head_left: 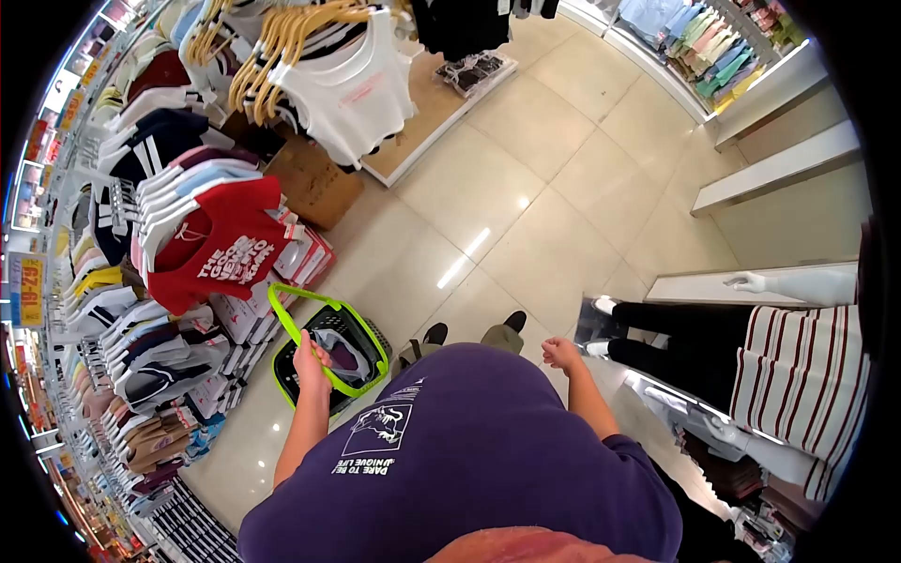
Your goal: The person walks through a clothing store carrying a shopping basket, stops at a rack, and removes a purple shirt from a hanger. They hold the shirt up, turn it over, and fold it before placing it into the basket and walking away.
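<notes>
My left hand is wrapped round the bright green handle of a black shopping basket. Inside the basket lies a folded garment, grey and dark purple; its exact kind is hard to make out. The basket hangs at my left side, close to a rack with a red printed T-shirt at its front. On the other side, my right hand is raised in front of my body with curled fingers. Nothing shows in it, and it touches nothing.
Clothes racks line the left, with a white sleeveless top on wooden hangers ahead. A cardboard box sits beside a low platform. On my right stands a mannequin in a striped top. Pale floor tiles lie ahead.
</notes>
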The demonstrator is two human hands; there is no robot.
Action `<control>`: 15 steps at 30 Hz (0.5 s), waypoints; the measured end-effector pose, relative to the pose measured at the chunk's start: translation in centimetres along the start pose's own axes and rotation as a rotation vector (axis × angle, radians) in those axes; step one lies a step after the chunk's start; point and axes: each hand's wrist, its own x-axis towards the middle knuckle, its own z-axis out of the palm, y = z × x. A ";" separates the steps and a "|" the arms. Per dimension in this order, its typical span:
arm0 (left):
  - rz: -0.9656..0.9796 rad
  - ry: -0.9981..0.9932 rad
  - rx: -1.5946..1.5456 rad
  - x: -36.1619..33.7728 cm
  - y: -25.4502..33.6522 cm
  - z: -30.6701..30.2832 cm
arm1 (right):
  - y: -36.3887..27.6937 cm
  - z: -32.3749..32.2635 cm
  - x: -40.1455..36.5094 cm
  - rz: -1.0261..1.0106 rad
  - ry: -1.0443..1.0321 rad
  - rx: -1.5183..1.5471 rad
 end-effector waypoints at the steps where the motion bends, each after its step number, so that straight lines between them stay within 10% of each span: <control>1: 0.002 0.018 -0.017 0.2 -0.4 1.5 | -0.1 -1.7 0.8 -0.011 -0.001 0.006; 15: 0.062 -0.051 0.003 2.9 -2.0 23.7 | 3.7 -24.8 9.1 -0.101 0.113 0.250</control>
